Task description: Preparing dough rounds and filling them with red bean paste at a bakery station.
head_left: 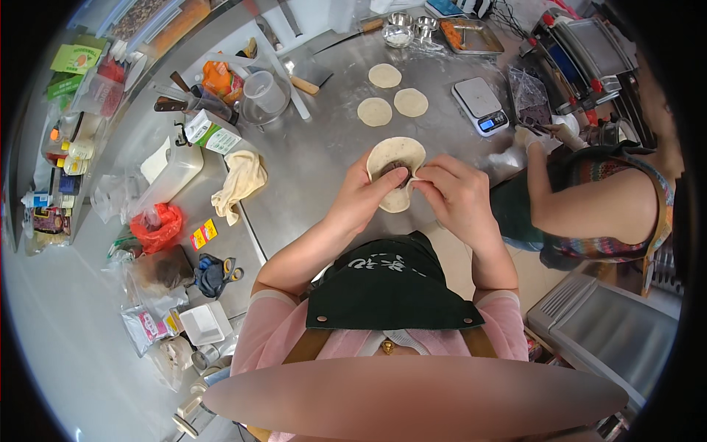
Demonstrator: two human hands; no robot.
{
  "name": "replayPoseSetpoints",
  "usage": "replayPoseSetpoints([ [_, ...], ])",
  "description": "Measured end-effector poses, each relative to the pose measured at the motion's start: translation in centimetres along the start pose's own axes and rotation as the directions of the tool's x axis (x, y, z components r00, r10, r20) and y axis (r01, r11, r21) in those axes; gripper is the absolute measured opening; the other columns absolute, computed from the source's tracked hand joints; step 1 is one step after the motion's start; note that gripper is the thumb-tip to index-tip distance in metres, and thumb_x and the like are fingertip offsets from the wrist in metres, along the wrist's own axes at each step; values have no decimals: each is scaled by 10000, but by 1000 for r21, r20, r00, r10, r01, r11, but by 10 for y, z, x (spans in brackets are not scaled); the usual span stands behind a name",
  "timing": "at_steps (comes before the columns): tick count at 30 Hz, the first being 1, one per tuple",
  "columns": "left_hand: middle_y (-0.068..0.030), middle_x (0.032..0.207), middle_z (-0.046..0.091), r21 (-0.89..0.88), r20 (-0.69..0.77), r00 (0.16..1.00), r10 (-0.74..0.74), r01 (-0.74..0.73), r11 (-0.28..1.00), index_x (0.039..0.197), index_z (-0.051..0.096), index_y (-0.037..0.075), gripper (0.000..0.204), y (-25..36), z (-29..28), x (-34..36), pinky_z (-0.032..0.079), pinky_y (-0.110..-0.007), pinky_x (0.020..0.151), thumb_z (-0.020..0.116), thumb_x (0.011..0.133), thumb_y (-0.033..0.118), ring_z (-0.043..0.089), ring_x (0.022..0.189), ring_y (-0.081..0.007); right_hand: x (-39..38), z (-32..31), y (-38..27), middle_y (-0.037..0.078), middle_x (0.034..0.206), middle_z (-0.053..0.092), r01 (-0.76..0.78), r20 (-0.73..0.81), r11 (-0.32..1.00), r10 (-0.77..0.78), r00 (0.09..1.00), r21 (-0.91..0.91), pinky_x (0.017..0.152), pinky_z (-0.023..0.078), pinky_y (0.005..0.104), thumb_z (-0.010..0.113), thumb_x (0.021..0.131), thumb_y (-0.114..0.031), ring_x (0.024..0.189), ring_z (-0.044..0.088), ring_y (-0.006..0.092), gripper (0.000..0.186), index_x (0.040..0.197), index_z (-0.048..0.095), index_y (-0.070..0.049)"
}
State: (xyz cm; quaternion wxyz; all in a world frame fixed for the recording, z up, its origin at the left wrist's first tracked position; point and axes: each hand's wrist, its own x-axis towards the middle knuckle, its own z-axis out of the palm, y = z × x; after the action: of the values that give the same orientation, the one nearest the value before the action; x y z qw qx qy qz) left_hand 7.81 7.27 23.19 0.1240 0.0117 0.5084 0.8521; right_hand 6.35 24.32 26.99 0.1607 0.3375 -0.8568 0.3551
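A round dough wrapper (398, 150) with a dark filling (392, 168) at its middle is held up in front of me, above the near edge of the steel table. My left hand (366, 188) cradles it from the left, the thumb resting on the filling. With my right hand (454, 190) I pinch the wrapper's right edge between thumb and fingers. Beyond my hands, three flat dough rounds (410, 102) lie on the table.
To the right, a digital scale (475, 99) stands near a co-worker (589, 195) with gloved hands by a dark-filled bag (529, 96). A cream cloth (240, 184), a carton (211, 132) and a scraper (309, 77) lie left. Metal bowls (398, 31) and a tray (482, 46) stand at the back.
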Motion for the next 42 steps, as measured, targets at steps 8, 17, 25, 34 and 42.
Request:
replayPoseSetpoints([
  [8, -57, 1064, 581, -34, -7, 1000, 14, -14, 999, 1171, 485, 12, 324, 0, 2, -1, 464, -271, 821, 570, 861, 59, 557, 958, -114, -4, 2, 3, 59, 777, 604, -89, -3, 993, 89, 996, 80, 517, 458, 330, 667, 699, -59, 607, 597, 255, 129, 817, 614, -53],
  [17, -57, 1065, 580, -13, 18, 1000, 9, -9, 1000, 1168, 487, 12, 325, 0, 2, -2, 464, -272, 823, 568, 854, 43, 556, 957, -116, -3, -1, 3, 66, 771, 598, -44, 18, 997, 42, 999, 70, 517, 455, 335, 651, 691, -28, 609, 596, 258, 129, 809, 603, -52],
  [25, -63, 1061, 583, -28, 40, 999, 9, -8, 1000, 1169, 482, 10, 327, 0, 2, -2, 464, -280, 831, 569, 855, 44, 560, 960, -124, 4, -10, -3, 62, 742, 574, -87, 109, 996, 86, 990, 5, 513, 448, 357, 665, 685, -79, 628, 596, 261, 190, 854, 580, -61],
  [34, -64, 1050, 586, -11, 55, 998, -8, 9, 1000, 1171, 477, 7, 329, 4, 2, -4, 463, -281, 832, 568, 857, 44, 560, 955, -124, 10, -15, -2, 64, 731, 547, -1, 171, 998, 12, 985, -64, 515, 445, 367, 660, 687, -99, 616, 581, 267, 165, 840, 602, -74],
  [42, -68, 1089, 572, 15, 82, 997, 9, -10, 1000, 1198, 454, 13, 363, 2, -1, -4, 462, -297, 852, 579, 864, 77, 555, 985, -133, 12, -12, -4, 72, 754, 549, 5, 170, 1000, -1, 985, -22, 524, 449, 371, 651, 681, -64, 630, 582, 277, 157, 827, 593, -60],
])
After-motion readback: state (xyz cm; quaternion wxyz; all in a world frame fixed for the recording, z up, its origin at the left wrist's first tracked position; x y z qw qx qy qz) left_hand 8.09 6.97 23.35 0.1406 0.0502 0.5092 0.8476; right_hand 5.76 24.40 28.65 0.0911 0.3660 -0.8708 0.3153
